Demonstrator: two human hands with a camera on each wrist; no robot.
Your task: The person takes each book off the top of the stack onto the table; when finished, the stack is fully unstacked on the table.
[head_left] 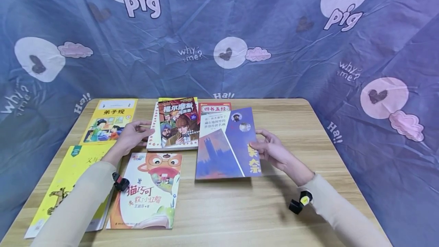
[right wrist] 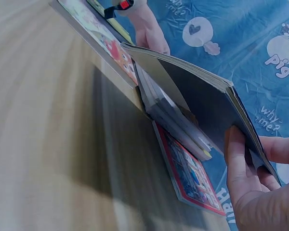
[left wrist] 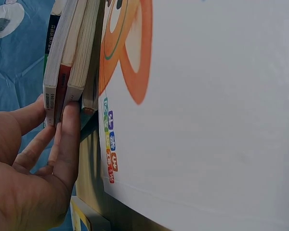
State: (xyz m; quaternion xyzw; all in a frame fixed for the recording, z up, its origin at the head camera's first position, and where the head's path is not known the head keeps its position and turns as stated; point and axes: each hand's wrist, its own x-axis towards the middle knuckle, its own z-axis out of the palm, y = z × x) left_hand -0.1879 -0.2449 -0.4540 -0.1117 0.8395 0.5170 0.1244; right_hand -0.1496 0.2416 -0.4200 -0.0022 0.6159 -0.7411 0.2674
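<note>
My right hand (head_left: 274, 151) pinches the right edge of a purple-and-white paperback book (head_left: 213, 153), thumb on the cover and fingers underneath. In the right wrist view, this book (right wrist: 197, 91) is tilted and raised off the table. It partly covers a red-bordered book (head_left: 215, 107). My left hand (head_left: 132, 136) holds the left edge of a small stack of books, with a dark detective comic book (head_left: 180, 125) on top. In the left wrist view, the thumb is on one side of the stack (left wrist: 62, 72) and the fingers are on the other.
A yellow book with two cartoon figures (head_left: 106, 125) lies at the back left. Before it lies a larger yellow book (head_left: 65, 178), partly under my left sleeve. A white picture book with an orange cat (head_left: 147, 201) lies at the front. Blue patterned cloth (head_left: 192, 22) surrounds the wooden table (head_left: 274, 220).
</note>
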